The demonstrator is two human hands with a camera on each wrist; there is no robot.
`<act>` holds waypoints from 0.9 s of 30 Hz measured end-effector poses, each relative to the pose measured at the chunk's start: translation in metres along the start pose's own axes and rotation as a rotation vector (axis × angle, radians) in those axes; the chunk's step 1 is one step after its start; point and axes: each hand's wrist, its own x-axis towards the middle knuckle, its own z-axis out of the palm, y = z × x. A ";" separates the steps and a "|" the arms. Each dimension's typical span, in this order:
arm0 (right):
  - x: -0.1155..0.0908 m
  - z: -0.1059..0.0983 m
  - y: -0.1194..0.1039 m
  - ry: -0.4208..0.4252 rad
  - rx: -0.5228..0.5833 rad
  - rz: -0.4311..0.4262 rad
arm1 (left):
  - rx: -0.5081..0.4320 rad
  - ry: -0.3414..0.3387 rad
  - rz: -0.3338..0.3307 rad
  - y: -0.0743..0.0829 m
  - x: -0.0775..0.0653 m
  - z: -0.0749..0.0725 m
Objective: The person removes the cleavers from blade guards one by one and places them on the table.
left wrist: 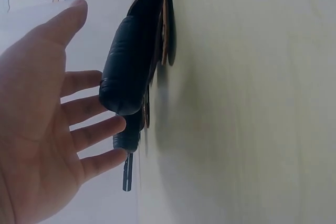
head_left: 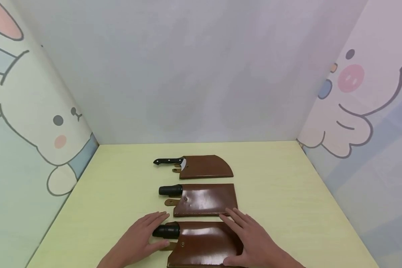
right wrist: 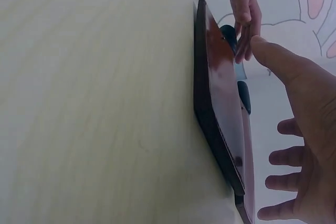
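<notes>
Three cleavers in brown leather sheaths lie in a column on the table, black handles to the left. Closest to me is the near sheathed cleaver [head_left: 204, 242]; its dark handle [left wrist: 124, 72] shows large in the left wrist view. My left hand [head_left: 137, 238] hovers around that handle with fingers spread and thumb apart. Over the right end of the same sheath is my right hand [head_left: 251, 238], fingers extended, gripping nothing; the sheath [right wrist: 223, 87] lies beside it in the right wrist view. Beyond lies the middle sheathed cleaver [head_left: 207, 199].
The far sheathed cleaver [head_left: 206, 166] has a riveted handle and a sheath with a rounded corner. Pale yellow table [head_left: 288, 193] extends to both sides. A grey panel [head_left: 194, 74] stands at the back, with cartoon-printed panels [head_left: 382, 130] left and right.
</notes>
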 end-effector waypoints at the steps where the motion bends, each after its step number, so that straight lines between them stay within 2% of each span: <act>1: -0.002 0.001 0.000 -0.005 -0.004 -0.003 | -0.012 -0.014 -0.003 0.000 -0.001 0.000; 6: -0.008 0.005 0.000 0.007 -0.039 -0.034 | -0.059 -0.072 -0.025 -0.001 -0.003 0.003; 10: -0.011 0.009 -0.001 0.045 -0.086 -0.066 | -0.080 -0.090 -0.013 -0.003 -0.002 0.005; 16: -0.014 0.014 -0.002 0.060 -0.104 -0.053 | -0.049 -0.046 0.057 -0.008 0.003 0.009; 22: -0.015 0.016 -0.001 -0.027 -0.103 0.015 | -0.040 0.022 0.110 -0.013 0.008 0.017; 27: -0.014 0.017 0.001 -0.062 -0.136 0.026 | -0.068 0.013 0.113 -0.012 0.013 0.019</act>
